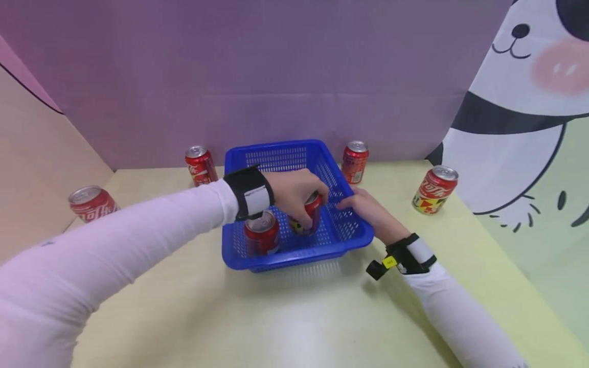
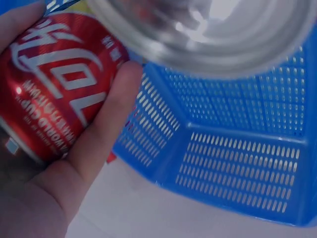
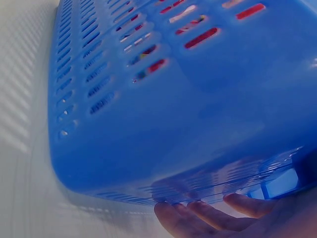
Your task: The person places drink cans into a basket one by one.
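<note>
L hand (image 1: 294,193) is down inside the blue basket (image 1: 294,255), fingers and thumb wrapped round a red can (image 1: 314,210), so def a snug hold. That can's near the basket's middle, a bit toward 4 o'clock; can't tell if its bottom touches the floor of it. 2nd can (image 1: 262,236) stands in there too, approx 8 o'clock, just beside it. R hand (image 1: 370,212) has the rim pinched at 3 o'clock, thumb over the inside, fingers outside. 4 more cans on the table (image 1: 294,317) around the basket: 9 o'clock can (image 1: 94,205), 10 o'clock can (image 1: 201,168), 2 o'clock can (image 1: 354,163), 3 o'clock can (image 1: 432,191). Black straps on both wrists btw.
</note>
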`<state>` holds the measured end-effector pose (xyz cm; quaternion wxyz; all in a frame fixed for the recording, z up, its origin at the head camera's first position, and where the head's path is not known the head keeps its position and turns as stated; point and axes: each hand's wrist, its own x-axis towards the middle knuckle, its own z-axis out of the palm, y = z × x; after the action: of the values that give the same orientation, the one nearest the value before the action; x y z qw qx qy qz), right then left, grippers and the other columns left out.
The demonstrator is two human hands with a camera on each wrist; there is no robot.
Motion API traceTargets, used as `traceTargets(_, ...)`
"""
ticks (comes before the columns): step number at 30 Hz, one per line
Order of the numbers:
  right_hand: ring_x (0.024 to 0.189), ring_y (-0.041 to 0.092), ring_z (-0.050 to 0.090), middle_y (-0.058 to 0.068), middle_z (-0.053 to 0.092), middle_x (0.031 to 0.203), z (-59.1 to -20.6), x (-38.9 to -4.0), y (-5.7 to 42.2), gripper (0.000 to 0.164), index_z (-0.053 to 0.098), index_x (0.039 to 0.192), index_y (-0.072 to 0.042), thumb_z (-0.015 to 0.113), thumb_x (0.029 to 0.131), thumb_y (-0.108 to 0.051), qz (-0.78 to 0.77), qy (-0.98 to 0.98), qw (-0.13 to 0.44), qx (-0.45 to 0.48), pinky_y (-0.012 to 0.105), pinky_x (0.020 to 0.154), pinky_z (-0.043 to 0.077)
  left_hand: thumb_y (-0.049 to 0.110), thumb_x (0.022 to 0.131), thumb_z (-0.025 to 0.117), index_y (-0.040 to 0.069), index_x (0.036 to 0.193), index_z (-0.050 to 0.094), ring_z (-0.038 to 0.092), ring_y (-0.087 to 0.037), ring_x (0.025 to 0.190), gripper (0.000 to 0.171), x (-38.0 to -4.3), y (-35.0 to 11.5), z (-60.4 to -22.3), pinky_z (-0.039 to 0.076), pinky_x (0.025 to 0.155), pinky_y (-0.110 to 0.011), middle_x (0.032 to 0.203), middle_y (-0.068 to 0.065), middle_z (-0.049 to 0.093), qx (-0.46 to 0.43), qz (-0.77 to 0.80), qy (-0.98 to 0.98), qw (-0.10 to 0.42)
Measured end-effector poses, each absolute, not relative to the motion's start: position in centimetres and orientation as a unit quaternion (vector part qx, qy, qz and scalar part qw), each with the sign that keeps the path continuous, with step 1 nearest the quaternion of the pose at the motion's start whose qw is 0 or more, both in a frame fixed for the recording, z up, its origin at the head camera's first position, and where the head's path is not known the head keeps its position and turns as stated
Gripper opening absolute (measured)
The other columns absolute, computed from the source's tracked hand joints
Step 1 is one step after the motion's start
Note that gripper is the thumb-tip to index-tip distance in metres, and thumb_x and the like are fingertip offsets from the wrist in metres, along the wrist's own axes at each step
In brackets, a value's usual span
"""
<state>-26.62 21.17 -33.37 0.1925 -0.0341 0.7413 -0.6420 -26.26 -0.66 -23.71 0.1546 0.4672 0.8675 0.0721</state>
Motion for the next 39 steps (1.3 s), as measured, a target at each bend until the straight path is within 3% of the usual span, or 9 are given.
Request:
traceTargets(4, 0.125, 0.046, 0.047, 0.028, 0.043, 0.144, -32.9, -26.8, 21.0, 0.068, 0.028, 0.154, -0.006, 0.048, 0.089, -0.001, -0.644, 0.74, 0.193, -0.024, 0.056, 0.1, 0.041, 0.023, 0.076, 0.085, 0.014, 0.116, 0.069, 0.062, -0.01, 0.075, 0.044, -26.1, -0.4, -24.1, 0.052, 0.063, -0.023, 0.089, 0.004, 0.066, 0.453, 0.044, 0.87, 0.19)
traceTargets(8, 0.123, 0.046, 0.048, 0.028, 0.043, 0.143, -33.0, -26.7, 21.0, 0.067, 0.03, 0.153, -0.005, 0.049, 0.089, -0.001, -0.648, 0.735, 0.198, -0.021, 0.055, 0.099, 0.041, 0.025, 0.073, 0.087, 0.013, 0.117, 0.071, 0.062, -0.009, 0.081, 0.048, -26.3, -0.1, -24.7, 0.052, 0.066, -0.022, 0.092, 0.005, 0.065, 0.455, 0.013, 0.865, 0.21)
traceTargets(17, 0.12, 0.045, 0.051, 0.027, 0.046, 0.141, -33.3, -26.6, 21.0, 0.065, 0.033, 0.151, -0.007, 0.049, 0.089, -0.002, -0.645, 0.737, 0.198, -0.026, 0.052, 0.094, 0.047, 0.025, 0.072, 0.087, 0.013, 0.117, 0.071, 0.062, -0.01, 0.085, 0.049, -26.5, 0.2, -25.4, 0.052, 0.068, -0.021, 0.096, 0.005, 0.064, 0.457, -0.015, 0.861, 0.22)
traceTargets(28, 0.118, 0.044, 0.052, 0.03, 0.045, 0.139, -33.3, -26.6, 21.0, 0.064, 0.032, 0.152, -0.004, 0.049, 0.09, -0.001, -0.645, 0.738, 0.195, -0.03, 0.052, 0.097, 0.045, 0.03, 0.077, 0.083, 0.013, 0.121, 0.069, 0.063, -0.009, 0.082, 0.049, -26.0, -0.3, -25.1, 0.052, 0.07, -0.022, 0.092, 0.005, 0.066, 0.45, 0.006, 0.858, 0.246)
traceTargets(39, 0.12, 0.046, 0.05, 0.028, 0.045, 0.14, -33.4, -26.6, 21.1, 0.064, 0.031, 0.151, -0.004, 0.048, 0.09, -0.003, -0.643, 0.739, 0.196, -0.04, 0.054, 0.098, 0.043, 0.045, 0.088, 0.071, 0.016, 0.125, 0.067, 0.061, -0.007, 0.092, 0.047, -25.4, -0.5, -24.8, 0.051, 0.077, -0.025, 0.105, 0.005, 0.065, 0.428, 0.005, 0.868, 0.253)
